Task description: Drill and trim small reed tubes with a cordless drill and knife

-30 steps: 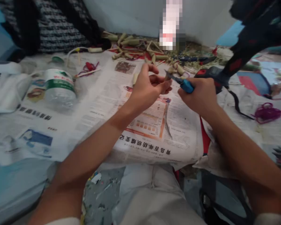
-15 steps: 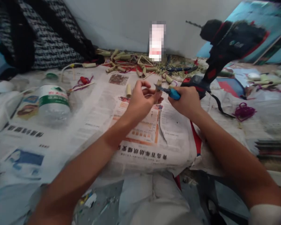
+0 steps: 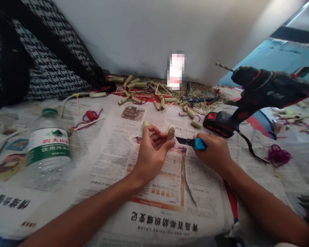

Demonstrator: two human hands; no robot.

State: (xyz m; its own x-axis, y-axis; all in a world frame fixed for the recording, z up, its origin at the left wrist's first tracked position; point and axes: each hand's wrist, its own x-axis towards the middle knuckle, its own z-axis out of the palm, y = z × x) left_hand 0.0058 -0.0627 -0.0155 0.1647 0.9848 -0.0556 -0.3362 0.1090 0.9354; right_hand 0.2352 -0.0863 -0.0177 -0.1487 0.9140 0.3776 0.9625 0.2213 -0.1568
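Note:
My left hand [image 3: 151, 151] is closed in a pinch on a short tan bamboo piece [image 3: 171, 132], held upright between thumb and fingertips over the newspaper [image 3: 113, 161]. My right hand [image 3: 215, 152] is closed round a blue-handled utility knife [image 3: 193, 142]. Its dark blade points left, just right of the bamboo piece and a little apart from it.
A black and red cordless drill [image 3: 249, 99] stands right of my right hand, bit pointing left. A water bottle [image 3: 48, 144] stands at the left. Several cut bamboo pieces [image 3: 136, 91] lie along the wall. Purple string [image 3: 278, 154] lies at right, red string [image 3: 91, 116] at left.
Both hands have dropped lower and nearer the newspaper. The knife blade has drawn slightly away from the bamboo piece. The view has tilted up, showing more wall.

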